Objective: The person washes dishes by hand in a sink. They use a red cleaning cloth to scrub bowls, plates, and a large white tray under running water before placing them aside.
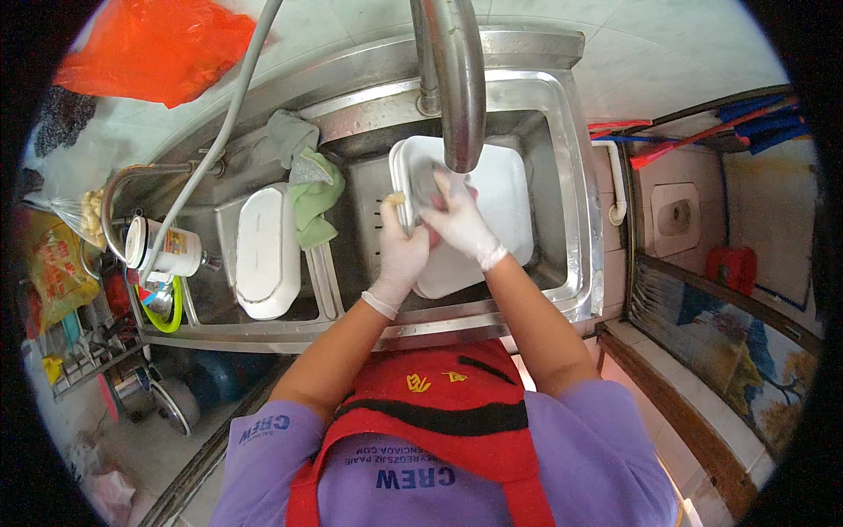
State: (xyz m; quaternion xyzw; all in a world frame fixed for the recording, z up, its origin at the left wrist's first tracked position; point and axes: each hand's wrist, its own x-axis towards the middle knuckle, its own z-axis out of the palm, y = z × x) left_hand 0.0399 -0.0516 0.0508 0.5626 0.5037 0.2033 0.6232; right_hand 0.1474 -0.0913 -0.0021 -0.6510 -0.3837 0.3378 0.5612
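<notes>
My left hand [403,253] and my right hand [461,221], both in thin white gloves, work close together under the spout of a steel faucet [464,85]. Between them is a small, motion-blurred object [425,188] with grey and reddish parts; what it is cannot be made out. A yellowish bit [395,198] shows at the fingertips of my left hand. Water runs from the spout onto my right hand. Below both hands, stacked white trays or lids [504,217] lie tilted in the right basin of the steel sink [560,197], partly hidden by my hands.
A white oblong container [267,253] sits in the left basin. Green cloth [316,204] and grey cloth [290,138] drape over the divider. At left are a white tub [164,247], a grey hose [227,125] and a wire rack [99,359]. An orange-red plastic bag [158,49] hangs above.
</notes>
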